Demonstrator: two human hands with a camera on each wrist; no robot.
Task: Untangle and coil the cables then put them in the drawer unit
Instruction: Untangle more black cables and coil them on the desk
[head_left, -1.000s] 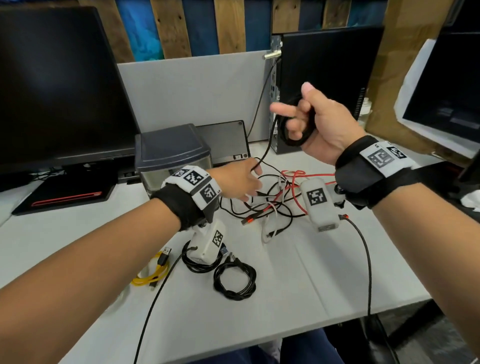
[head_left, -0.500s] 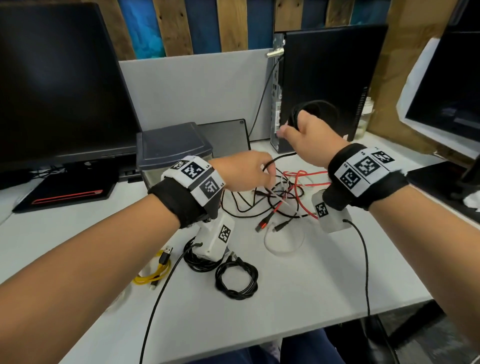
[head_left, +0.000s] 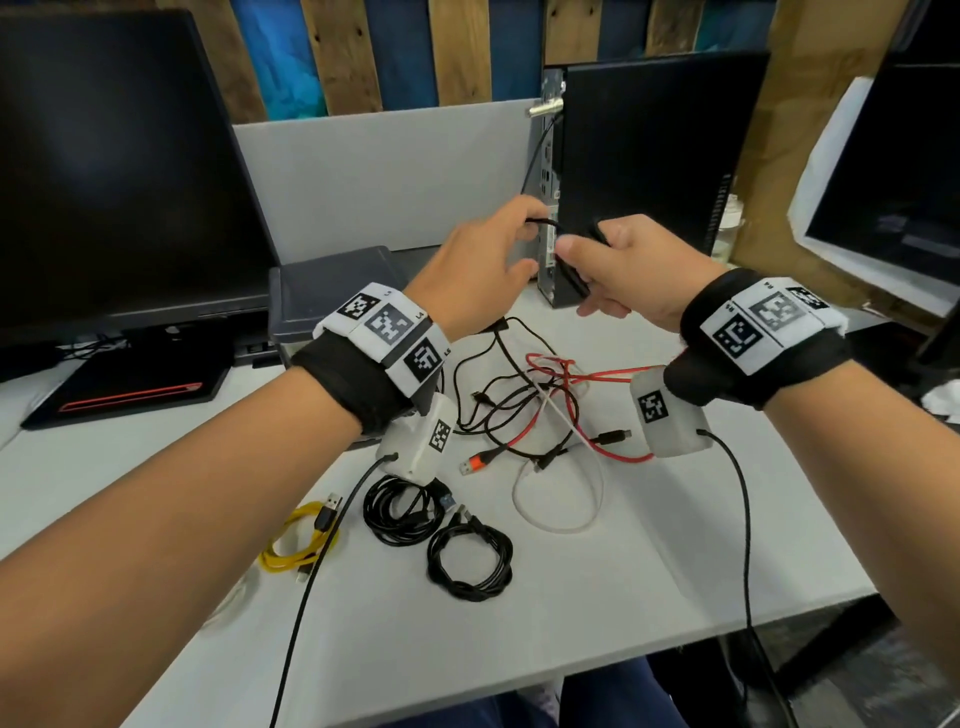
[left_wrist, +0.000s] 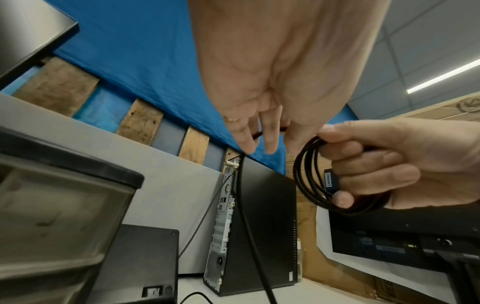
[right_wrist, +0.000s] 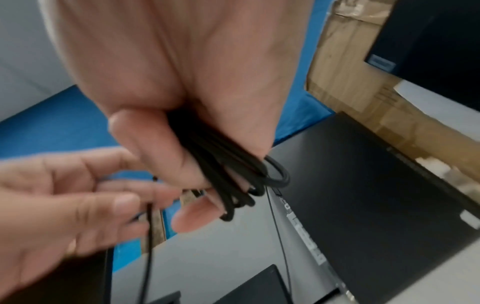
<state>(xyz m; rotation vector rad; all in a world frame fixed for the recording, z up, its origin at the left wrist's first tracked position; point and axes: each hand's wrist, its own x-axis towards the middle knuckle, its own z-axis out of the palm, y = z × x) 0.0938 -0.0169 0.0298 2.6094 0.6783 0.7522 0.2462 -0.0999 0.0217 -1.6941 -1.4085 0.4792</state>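
Observation:
My right hand (head_left: 582, 265) grips a coil of black cable (head_left: 574, 275), raised in front of the PC tower; several loops (left_wrist: 310, 181) show below its fingers and run through its palm (right_wrist: 228, 174). My left hand (head_left: 524, 234) is level with it and pinches the loose strand (left_wrist: 245, 195) of that cable, which hangs down to the desk. Below lies a tangle of red, white and black cables (head_left: 535, 410). Two black coils (head_left: 402, 512) (head_left: 470, 561) and a yellow coil (head_left: 298, 540) lie nearer me. The grey-lidded drawer unit (head_left: 332, 291) stands behind my left wrist.
A large monitor (head_left: 114, 171) fills the left, a black PC tower (head_left: 649, 171) stands at the back, and another screen (head_left: 893, 182) at the right. A dark laptop (head_left: 130, 389) lies left. The white desk (head_left: 675, 545) ends near my lap.
My left hand has risen from the tangle on the desk to the right hand, drawing the strand up. The right hand has turned and come down left with the coil.

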